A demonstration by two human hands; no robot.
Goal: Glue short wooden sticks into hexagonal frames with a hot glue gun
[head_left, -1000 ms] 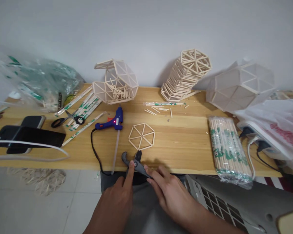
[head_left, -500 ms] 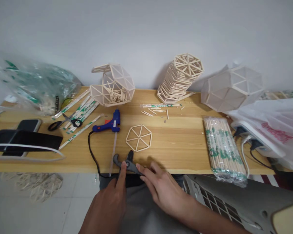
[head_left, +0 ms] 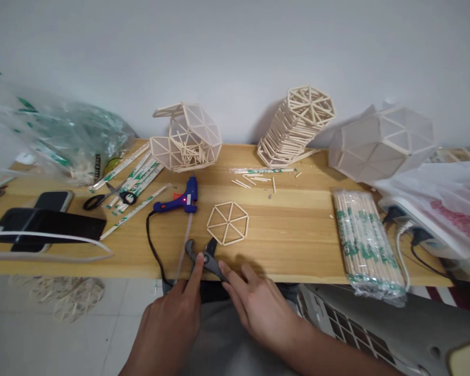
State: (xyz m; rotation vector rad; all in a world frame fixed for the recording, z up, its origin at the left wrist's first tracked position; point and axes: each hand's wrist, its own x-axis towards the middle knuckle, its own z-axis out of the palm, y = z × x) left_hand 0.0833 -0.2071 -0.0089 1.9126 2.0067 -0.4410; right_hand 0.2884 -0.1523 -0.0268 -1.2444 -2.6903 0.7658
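Note:
A grey cutter (head_left: 207, 259) with a curved jaw and a dark blade lies at the table's front edge, its jaws apart. My left hand (head_left: 176, 313) has its index finger on the cutter's pivot; its other fingers are curled, partly hidden. My right hand (head_left: 258, 303) grips the cutter's handle between thumb and fingers. Just beyond the cutter, a flat wheel of wooden sticks (head_left: 227, 223) rests on the table. The blue glue gun (head_left: 184, 197), its small red light lit, lies to the left of the wheel with a clear glue stick coming from it.
Behind are an open stick-and-paper shape (head_left: 186, 137), a stack of stick wheels (head_left: 293, 128), loose sticks (head_left: 255, 178) and a paper-covered shape (head_left: 384, 141). Wrapped sticks (head_left: 368, 243) and a power strip (head_left: 426, 230) lie right; scissors (head_left: 109, 197) and phones (head_left: 47, 222) left.
The view has shifted slightly, moving the table's objects a little to the right in the picture. A red light now shows on the glue gun. Both hands remain at the cutter.

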